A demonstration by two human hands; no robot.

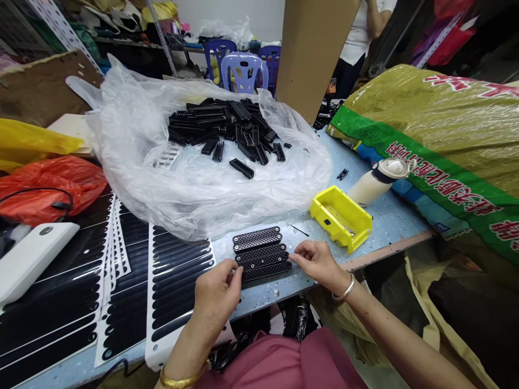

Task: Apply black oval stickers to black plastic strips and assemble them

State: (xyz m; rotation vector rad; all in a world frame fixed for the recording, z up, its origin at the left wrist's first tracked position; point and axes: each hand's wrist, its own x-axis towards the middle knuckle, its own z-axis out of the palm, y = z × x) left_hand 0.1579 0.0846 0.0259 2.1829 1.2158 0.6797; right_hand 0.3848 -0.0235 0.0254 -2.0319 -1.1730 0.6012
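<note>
- Lower left of the frame, I see glossy black strips [182,294] with rounded ends, on white-edged sheets.
- Upper centre, crinkled clear plastic [133,167] surrounds a heap of slim, hard-looking black pieces [211,121].
- Lower centre, the left hand [219,289] has thumb and fingertips bent close together at the bars' left ends; I cannot tell whether they clamp anything. I'd use it as a stop to keep those ends even.
- Just right of it, the black bars [261,254] lie side by side on the speckled blue table [259,300], crosshatched, with bright metal dots. I'd keep them flat.
- Right of centre, the right hand [320,267] has thumb and forefinger nearly together by the bars' right ends; I can't tell if they pinch something small. Light, level fingertip pressure should serve.
- Farther right, a smooth yellow bin [320,214] holds tiny shiny bits; I'd keep the wrist clear.
</note>
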